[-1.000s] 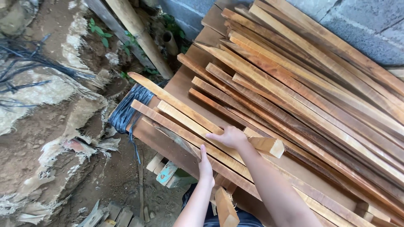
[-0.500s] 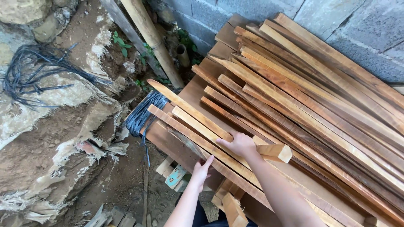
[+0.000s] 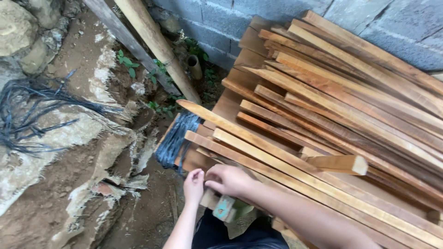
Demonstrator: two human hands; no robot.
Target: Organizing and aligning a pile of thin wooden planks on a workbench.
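Note:
A pile of long wooden slats (image 3: 323, 115) leans across the right of the view. A short cut wood block (image 3: 339, 163) lies on top of it. My right hand (image 3: 228, 180) is at the pile's lower left edge with its fingers curled downward. My left hand (image 3: 194, 184) is right beside it, fingertips bunched and touching the right hand's fingers. Whatever is between the fingers is hidden. Just below the hands sits a small teal-painted wood piece (image 3: 224, 208).
A bundle of dark wire (image 3: 175, 138) hangs at the pile's left end. Two poles (image 3: 152, 41) lean toward a grey block wall (image 3: 369, 23). Left are bare earth, rocks (image 3: 18, 32), torn sacking (image 3: 106, 184) and loose black cables (image 3: 27, 110).
My right hand has left the slat near the short block and come down left to meet my left hand at the pile's edge. The view has shifted closer.

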